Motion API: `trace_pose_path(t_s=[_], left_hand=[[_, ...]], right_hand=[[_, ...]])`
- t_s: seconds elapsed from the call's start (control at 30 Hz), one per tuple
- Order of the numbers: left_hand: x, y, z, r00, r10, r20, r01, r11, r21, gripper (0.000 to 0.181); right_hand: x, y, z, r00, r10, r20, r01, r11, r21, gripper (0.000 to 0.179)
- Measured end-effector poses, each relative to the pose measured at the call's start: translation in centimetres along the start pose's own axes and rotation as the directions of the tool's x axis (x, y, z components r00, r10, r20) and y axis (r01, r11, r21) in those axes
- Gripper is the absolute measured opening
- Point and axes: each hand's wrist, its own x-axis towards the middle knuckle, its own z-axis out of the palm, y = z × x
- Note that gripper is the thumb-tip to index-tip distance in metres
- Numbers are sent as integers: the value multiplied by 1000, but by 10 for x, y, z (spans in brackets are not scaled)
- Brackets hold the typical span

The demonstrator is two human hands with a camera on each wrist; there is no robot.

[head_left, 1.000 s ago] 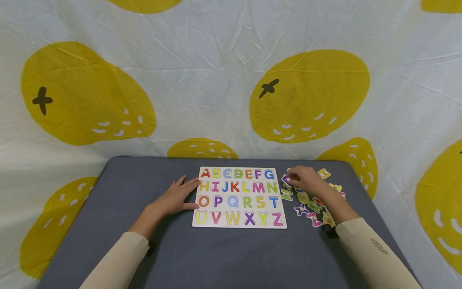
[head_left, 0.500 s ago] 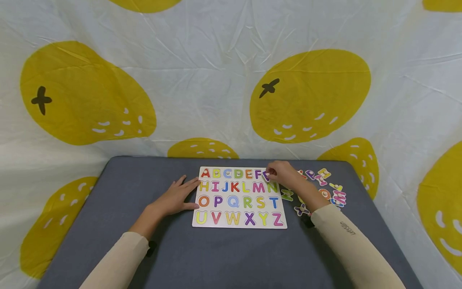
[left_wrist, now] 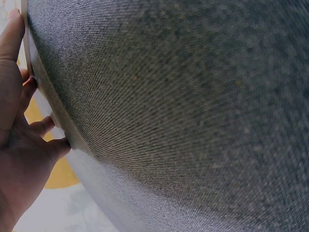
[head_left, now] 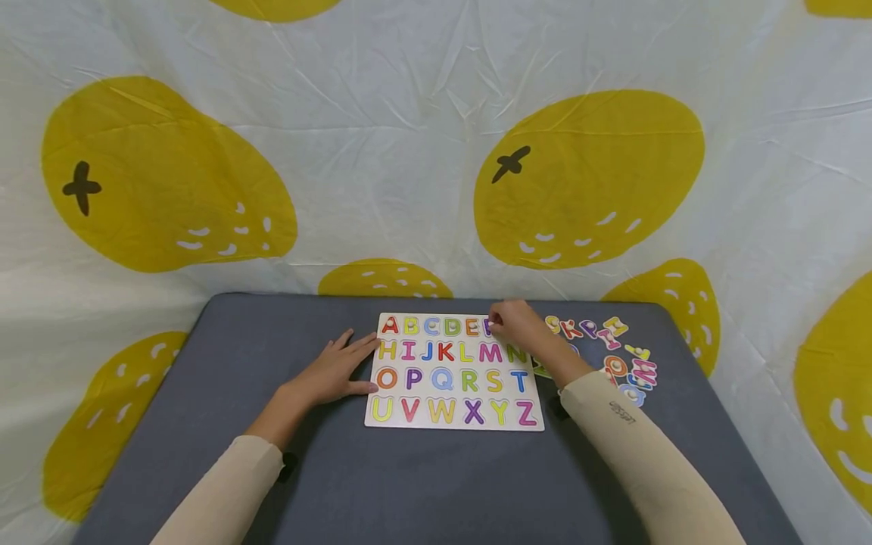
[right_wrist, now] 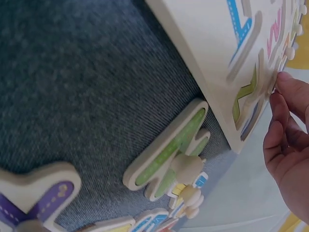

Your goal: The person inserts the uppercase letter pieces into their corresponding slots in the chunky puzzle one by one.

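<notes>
A white wooden alphabet board [head_left: 422, 426] lies flat on the dark grey table. Along its left edge rests my left hand [head_left: 331, 372], fingers spread, with thumb and fingertips touching the rim. My right hand [head_left: 521, 327] is over the top row, pinching a purple letter piece at the purple F place [head_left: 487, 327]; the fingers mostly hide the piece. In the right wrist view, thumb and index finger [right_wrist: 280, 104] meet at the board's far edge. Knobbed pieces sit in A through E.
Several loose knobbed letter pieces lie right of the board, among them an orange O [head_left: 615, 366], a red K [head_left: 571, 328] and a purple P [head_left: 588, 328]. Close in the right wrist view are a green piece [right_wrist: 164, 162] and a purple piece [right_wrist: 63, 191]. A lemon-print cloth [head_left: 381, 189] hangs behind.
My right hand took up a purple letter piece from the loose pieces and carried it left across to the board's F place. The left hand has stayed at the board's left edge.
</notes>
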Motion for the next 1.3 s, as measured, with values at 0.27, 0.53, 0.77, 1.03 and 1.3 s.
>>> trace_pose_path(t_s=[0.27, 0.53, 0.77, 1.03, 1.3], left_hand=[[0, 0, -1, 1000, -3, 0, 3, 1000, 3, 94], [0, -1, 0, 1000, -4, 1, 4, 1000, -2, 94], [1, -3, 3, 1000, -1, -1, 1, 1000, 3, 94], [1, -1, 0, 1000, -8, 0, 8, 1000, -2, 94], [1, -3, 2, 1000, 0, 1, 0, 1000, 4, 94]], right_hand=[[1, -2, 3, 999, 42, 12, -43, 999, 19, 12], [3, 0, 9, 998, 55, 19, -55, 998, 19, 11], [-7, -1, 1, 998, 56, -12, -55, 996, 73, 16], [-33, 22, -27, 996, -61, -62, 66, 996, 68, 18], [-62, 61, -42, 998, -54, -35, 56, 997, 58, 14]])
